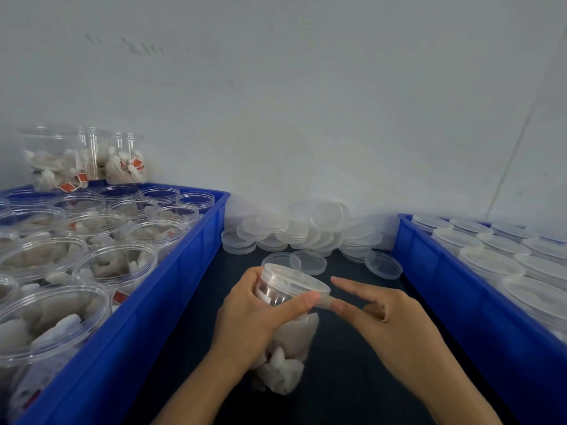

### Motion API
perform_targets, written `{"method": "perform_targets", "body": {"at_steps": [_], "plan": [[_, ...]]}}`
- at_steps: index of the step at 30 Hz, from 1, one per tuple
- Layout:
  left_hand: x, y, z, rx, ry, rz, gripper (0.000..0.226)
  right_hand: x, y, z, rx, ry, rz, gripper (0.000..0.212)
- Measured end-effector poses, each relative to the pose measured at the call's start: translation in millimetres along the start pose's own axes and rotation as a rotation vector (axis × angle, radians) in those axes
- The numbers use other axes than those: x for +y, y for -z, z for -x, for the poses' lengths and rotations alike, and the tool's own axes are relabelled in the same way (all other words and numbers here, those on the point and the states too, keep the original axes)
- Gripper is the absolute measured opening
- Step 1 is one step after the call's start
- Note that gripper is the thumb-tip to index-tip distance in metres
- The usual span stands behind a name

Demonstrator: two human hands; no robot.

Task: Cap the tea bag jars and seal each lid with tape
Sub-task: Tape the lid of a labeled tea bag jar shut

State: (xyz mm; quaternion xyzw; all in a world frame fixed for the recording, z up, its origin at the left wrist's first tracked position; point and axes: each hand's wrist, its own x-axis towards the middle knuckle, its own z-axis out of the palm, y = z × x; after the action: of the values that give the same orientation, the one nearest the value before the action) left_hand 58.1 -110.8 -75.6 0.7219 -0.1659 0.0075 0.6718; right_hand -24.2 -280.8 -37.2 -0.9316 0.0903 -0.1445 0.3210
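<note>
We hold a clear jar [288,305] of tea bags tilted over the dark table [346,378], between two blue crates. Our left hand [254,314] wraps around the jar just below its translucent lid [294,279], thumb lying across the front, and the lid already sits on the jar's mouth. Our right hand [389,314] pinches a strip of clear tape [325,302] between thumb and middle finger at the lid's edge, the index finger stretched out above it; we cannot tell how far the tape runs around the lid. The left crate [171,289] holds open jars filled with tea bags, the right crate [445,289] holds capped jars, and a pile of loose lids [306,231] lies against the wall between them.
</note>
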Motion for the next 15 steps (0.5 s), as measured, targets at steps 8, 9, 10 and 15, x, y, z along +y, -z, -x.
{"method": "perform_targets", "body": {"at_steps": [8,9,10,15], "plan": [[4.8,2.8,-0.1,-0.181,0.109,0.262,0.067,2.0,-0.3,-3.5,-0.081,0.021,0.044,0.036],[4.2,3.0,-0.6,-0.201,0.117,0.27,0.065,3.0,0.0,-3.7,-0.075,0.029,0.051,0.035],[4.2,3.3,-0.9,-0.221,0.122,0.275,0.064,4.1,0.2,-3.7,-0.066,0.038,0.053,0.034],[-0.5,3.8,-2.8,-0.282,0.123,0.315,0.05,5.1,-6.7,-3.5,-0.025,0.069,0.109,0.035]]}}
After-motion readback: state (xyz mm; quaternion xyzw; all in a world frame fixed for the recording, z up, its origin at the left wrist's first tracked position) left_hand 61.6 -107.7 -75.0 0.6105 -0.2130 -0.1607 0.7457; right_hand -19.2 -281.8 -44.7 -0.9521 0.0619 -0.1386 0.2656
